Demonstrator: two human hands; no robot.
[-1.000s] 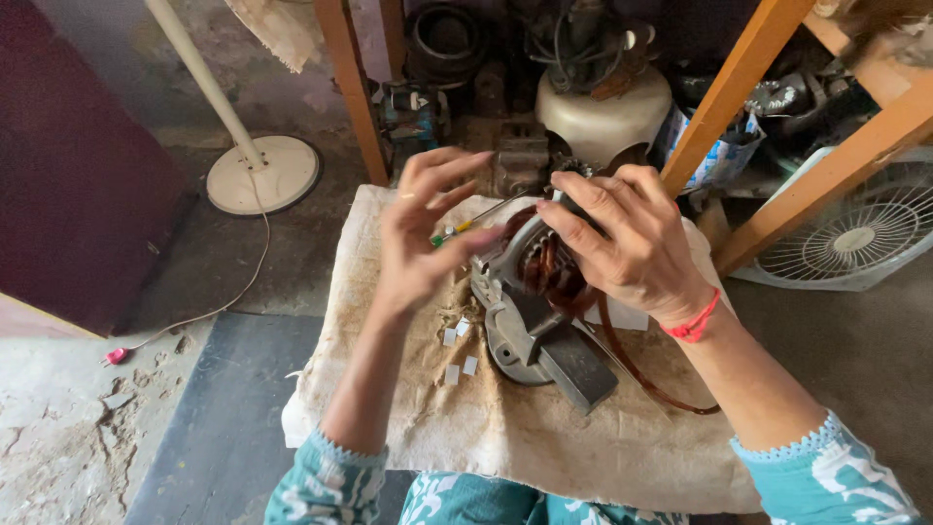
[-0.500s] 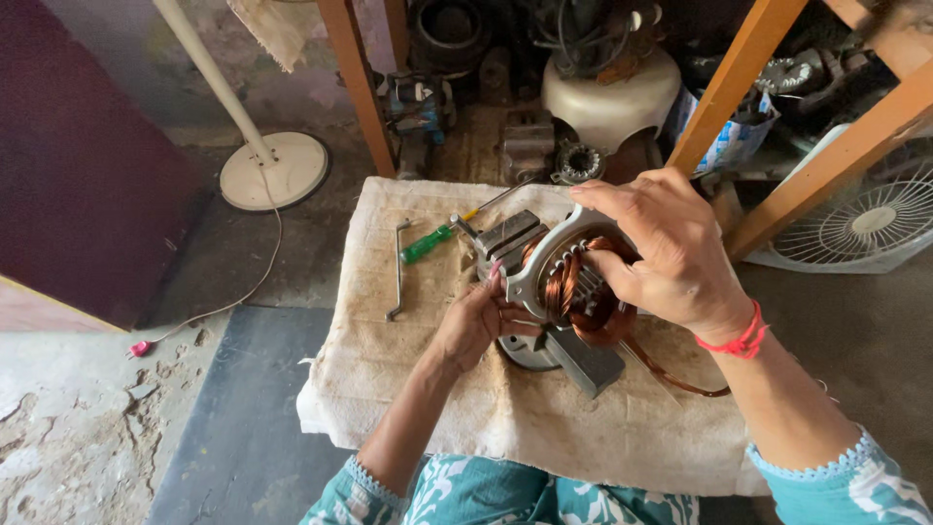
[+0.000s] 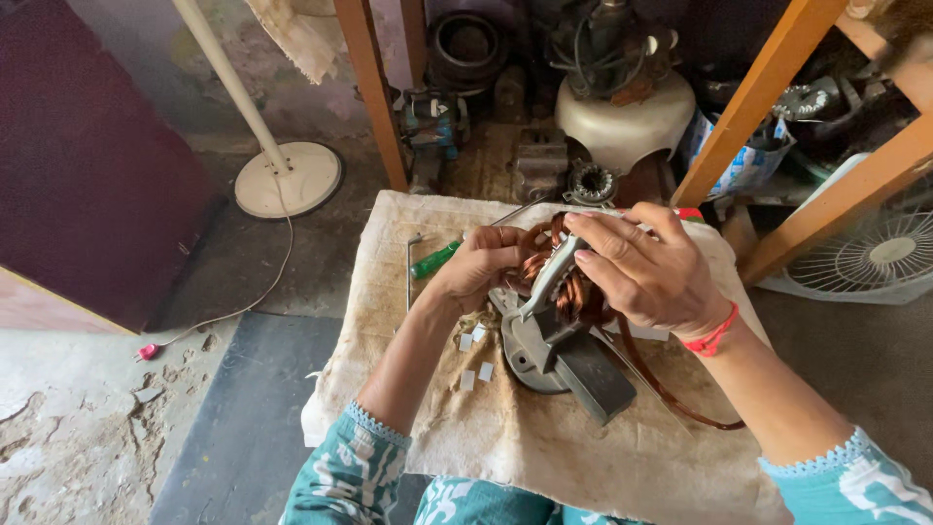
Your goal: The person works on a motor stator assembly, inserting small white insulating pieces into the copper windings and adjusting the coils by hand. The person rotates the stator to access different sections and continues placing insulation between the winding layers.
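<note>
Closest to me, both forearms in teal patterned sleeves reach forward over a stained cloth spread across the desk. Just beyond the sleeves, small white paper slips lie scattered on the cloth near my left wrist. A grey metal motor housing rests on the cloth between my arms, with a dark block-shaped part jutting toward me, and a brown strap or cable curves out from under it to the right. My left hand is curled against the left side of the motor stator, fingers closed around its copper winding. My right hand, with a red band at the wrist, lies over the stator's right side, fingers bent and pressing on the metal frame and coil, so both hands have hold of it above the housing. Left of my left hand, a green-handled screwdriver and a thin bent metal rod lie on the cloth. Farther out, orange wooden legs frame a clutter of motor parts and a cream-coloured appliance base. A white fan stand sits on the floor at left, a fan grille at far right.
</note>
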